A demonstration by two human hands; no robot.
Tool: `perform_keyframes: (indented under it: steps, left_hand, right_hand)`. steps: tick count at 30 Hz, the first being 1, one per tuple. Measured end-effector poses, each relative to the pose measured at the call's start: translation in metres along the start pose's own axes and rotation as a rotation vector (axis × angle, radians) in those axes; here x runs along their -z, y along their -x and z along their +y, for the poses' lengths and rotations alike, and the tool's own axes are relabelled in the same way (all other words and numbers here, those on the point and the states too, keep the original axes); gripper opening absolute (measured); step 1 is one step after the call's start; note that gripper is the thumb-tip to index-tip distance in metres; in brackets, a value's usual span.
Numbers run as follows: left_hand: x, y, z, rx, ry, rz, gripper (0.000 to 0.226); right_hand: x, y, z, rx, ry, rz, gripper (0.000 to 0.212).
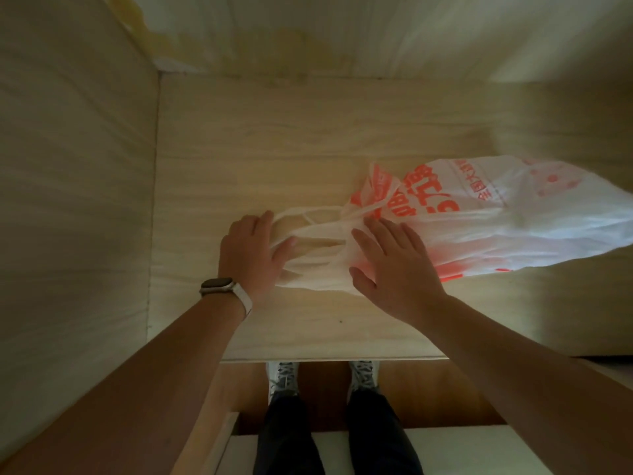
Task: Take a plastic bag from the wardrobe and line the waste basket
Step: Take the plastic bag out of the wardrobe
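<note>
Head cam: plastic bag [496, 217] lying on the wardrobe shelf [274, 149], left hand [253, 258] curled round its handle loops [310, 216], right hand [394, 265] flat on it w/ fingers spread, so imo yanking now could stretch or rip those thin loops b/c it's pinned.

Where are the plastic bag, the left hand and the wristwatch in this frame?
plastic bag [496, 217], head view, on its white printed body.
left hand [251, 250], head view, on the back of the hand.
wristwatch [217, 286], head view, on the watch case.
</note>
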State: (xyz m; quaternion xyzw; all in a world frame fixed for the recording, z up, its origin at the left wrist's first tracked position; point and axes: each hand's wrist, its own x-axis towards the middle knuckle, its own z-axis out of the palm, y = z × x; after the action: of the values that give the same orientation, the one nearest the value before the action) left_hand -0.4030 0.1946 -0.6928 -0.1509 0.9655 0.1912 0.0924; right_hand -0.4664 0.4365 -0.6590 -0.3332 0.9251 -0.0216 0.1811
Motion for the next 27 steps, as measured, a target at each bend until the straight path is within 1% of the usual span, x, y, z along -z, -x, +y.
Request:
perform_keyframes:
  steps: [7, 12, 14, 19, 23, 27]
  left_hand:
    - [-0.010, -0.007, 0.015, -0.087, 0.133, 0.094, 0.031]
    - [0.002, -0.003, 0.024, -0.066, 0.289, 0.068, 0.031]
    - [0.013, 0.001, 0.030, -0.060, 0.338, 0.071, 0.031]
    - [0.049, 0.012, 0.057, -0.042, 0.434, 0.105, 0.022]
    - [0.081, 0.022, 0.084, -0.071, 0.432, 0.144, 0.021]
    - [0.116, 0.032, 0.113, -0.129, 0.430, 0.173, 0.023]
  right_hand:
    - [-0.012, -0.002, 0.004, -0.014, -0.014, 0.032, 0.056]
    - [-0.006, 0.000, 0.004, -0.018, -0.036, 0.056, 0.056]
    - [0.001, 0.002, 0.003, -0.017, -0.037, 0.063, 0.057]
    - [0.025, 0.012, 0.002, -0.025, -0.068, 0.096, 0.059]
    - [0.047, 0.027, 0.002, -0.040, -0.115, 0.125, 0.061]
    - [0.076, 0.046, 0.002, -0.071, -0.187, 0.197, 0.061]
